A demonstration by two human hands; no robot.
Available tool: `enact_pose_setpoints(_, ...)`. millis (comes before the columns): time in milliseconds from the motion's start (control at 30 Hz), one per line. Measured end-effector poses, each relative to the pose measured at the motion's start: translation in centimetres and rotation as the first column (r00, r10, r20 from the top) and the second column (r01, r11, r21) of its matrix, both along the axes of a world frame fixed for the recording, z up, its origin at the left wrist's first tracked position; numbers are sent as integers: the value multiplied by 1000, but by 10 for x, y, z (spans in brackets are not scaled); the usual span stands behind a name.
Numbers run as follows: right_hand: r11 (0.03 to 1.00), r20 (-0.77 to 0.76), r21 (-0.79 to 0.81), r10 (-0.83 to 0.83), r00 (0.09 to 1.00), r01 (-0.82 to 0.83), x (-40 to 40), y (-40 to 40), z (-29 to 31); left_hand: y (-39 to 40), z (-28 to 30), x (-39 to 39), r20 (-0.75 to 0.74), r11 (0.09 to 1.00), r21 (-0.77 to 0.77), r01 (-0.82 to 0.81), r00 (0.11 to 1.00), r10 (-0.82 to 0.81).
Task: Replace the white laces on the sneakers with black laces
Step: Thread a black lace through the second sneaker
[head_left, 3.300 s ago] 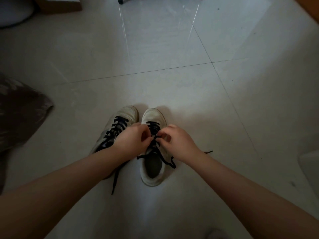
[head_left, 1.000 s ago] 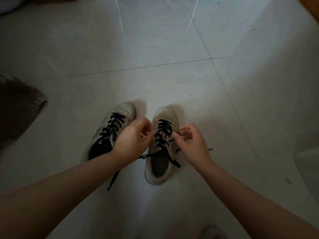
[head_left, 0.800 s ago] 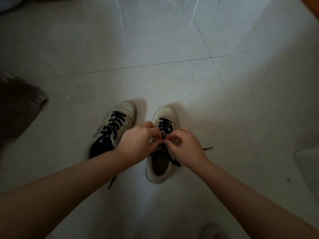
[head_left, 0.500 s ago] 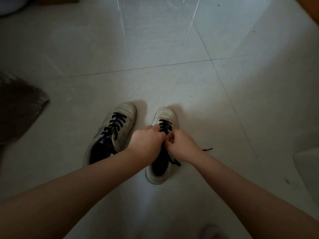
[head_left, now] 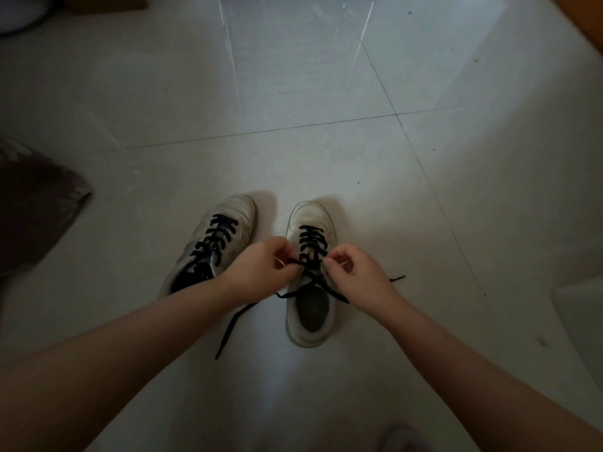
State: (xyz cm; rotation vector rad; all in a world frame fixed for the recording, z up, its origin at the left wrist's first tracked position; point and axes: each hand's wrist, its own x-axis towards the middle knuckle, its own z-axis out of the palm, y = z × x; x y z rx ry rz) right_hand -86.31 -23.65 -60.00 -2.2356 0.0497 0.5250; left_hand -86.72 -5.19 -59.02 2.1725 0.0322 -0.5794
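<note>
Sneakers, a worn white pair, stand side by side on a pale tiled floor [head_left: 326, 93], toes pointing away from the person. Thin dark grout lines cross the tiles, and bright streaks of reflected light run down from the top of the head view. A dark cloth [head_left: 36, 207] lies at the left edge, and a pale object [head_left: 580, 314] shows at the right edge, too cut off to tell what it is.

The left sneaker [head_left: 215, 243] is angled slightly and threaded with a black lace [head_left: 215, 238]; one loose end trails toward the person across the floor. The right sneaker [head_left: 311, 278] sits straight, its black lace [head_left: 312, 241] crossed in rungs up the front, the two ends crossing over the dark opening.

The left hand [head_left: 257, 272] and right hand [head_left: 355, 275] hover over the right sneaker's upper eyelets. Both sets of fingers are curled, each pinching a strand of that black lace, one end lying out on the floor past the right hand
</note>
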Motion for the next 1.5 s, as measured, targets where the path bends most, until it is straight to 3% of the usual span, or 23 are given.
enact_pose_setpoints(100, 998, 33, -42, 39, 999, -37, 2, 7, 1, -6, -3, 1, 144, 987, 113, 114, 981, -130)
enact_pose_setpoints(167, 1000, -13, -19, 11, 1000, -12, 4, 7, -3, -4, -10, 1, 155, 995, 93, 42, 986, -57)
enact_pose_setpoints(233, 992, -146, 83, -86, 985, 99, 3, 4, -8, 1, -15, 0, -41, 974, -82, -210, 977, 207)
enact_pose_setpoints(300, 939, -316, 231, -176, 932, 255, -2, 0, -12, 2, -15, -2, -299, 857, -245, -453, 876, 378)
enact_pose_setpoints(367, 866, -425, 330, -219, 878, 376, -6, -2, -13, -2, -11, -3, -389, 793, -294, -533, 825, 411)
enact_pose_setpoints(433, 838, -440, 360, -235, 867, 410, -7, -3, -13, -4, -7, -4, -409, 773, -328, -543, 819, 402)
enact_pose_setpoints(500, 889, -349, 312, -222, 910, 337, -8, -5, -16, -4, -6, -3, -364, 821, -295, -488, 852, 376)
enact_pose_setpoints(567, 957, -209, 190, -179, 961, 220, -10, -9, -18, 3, -8, -4, -198, 934, -148, -326, 935, 294)
enact_pose_setpoints(633, 966, -172, 153, -181, 968, 208, -12, -14, -18, 7, -10, -8, -46, 974, -66, -216, 976, 213)
enact_pose_setpoints(733, 983, -205, 118, -117, 972, 143, -14, -20, -16, 10, -13, -19, 12, 984, 0, -179, 984, 179)
enact_pose_setpoints(867, 996, -121, 58, 81, 989, -74, -22, -22, -18, 4, -26, -43, -3, 974, 201, 103, 994, -105)
enact_pose_setpoints(1000, 991, 5, 79, 108, 994, -108, -23, -19, -16, -10, -28, -45, 87, 966, 249, 71, 992, -95)
enact_pose_setpoints(1167, 973, -58, 222, 77, 995, -63, -20, -19, -7, 2, -21, -38, 227, 899, 378, 222, 919, -322)
enact_pose_setpoints(1267, 944, -110, 281, -148, 983, 173, -13, -27, -5, 21, -15, -28, 263, 877, 436, 201, 903, -338)
enact_pose_setpoints(1400, 850, -153, 261, -431, 889, 457, -10, -51, -12, 43, -11, -28, 177, 850, 478, 224, 922, -343)
enact_pose_setpoints(1500, 907, -159, 207, -338, 927, 367, -12, -50, -11, 44, -8, -32, 126, 813, 518, 267, 916, -382)
